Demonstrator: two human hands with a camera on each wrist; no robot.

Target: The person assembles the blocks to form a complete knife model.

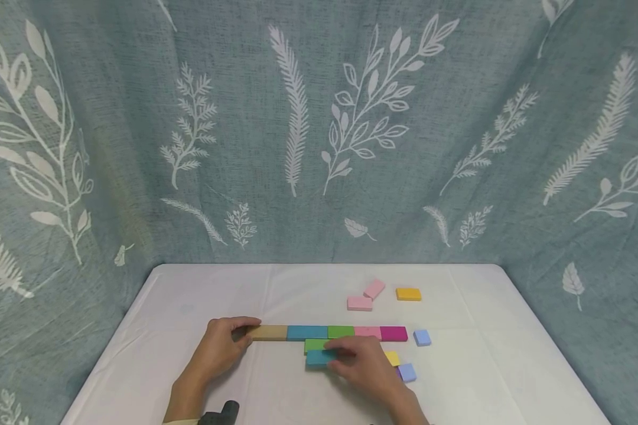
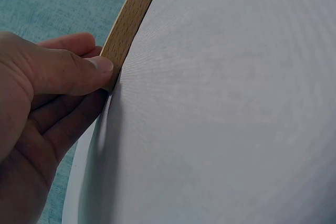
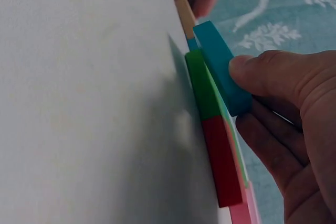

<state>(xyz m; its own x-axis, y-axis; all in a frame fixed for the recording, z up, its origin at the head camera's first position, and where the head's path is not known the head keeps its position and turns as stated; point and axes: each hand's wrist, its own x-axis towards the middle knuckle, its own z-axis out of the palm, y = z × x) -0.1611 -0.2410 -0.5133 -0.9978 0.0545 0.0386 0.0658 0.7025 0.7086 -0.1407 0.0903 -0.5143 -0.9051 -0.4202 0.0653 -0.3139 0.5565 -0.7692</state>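
Note:
A row of coloured blocks lies across the table, with a tan wooden block (image 1: pixel 270 333) at its left end. My left hand (image 1: pixel 218 351) pinches that block's left end between thumb and fingers. In my right hand (image 1: pixel 369 369) is a teal block (image 1: pixel 318 359), pinched at its right end and tilted in the right wrist view. It is raised beside a green block (image 3: pixel 202 85) that lies in front of the row. A red block (image 3: pixel 223 161) continues from this green one; in the head view my right hand hides it.
Farther back lie two pink blocks (image 1: pixel 360 304) and an orange block (image 1: pixel 408 294). One light blue block (image 1: pixel 422 337) is off the row's right end. Another light blue block (image 1: pixel 407 372) and a yellow block (image 1: pixel 392 358) sit beside my right hand. A patterned curtain (image 1: pixel 319 224) hangs behind the table.

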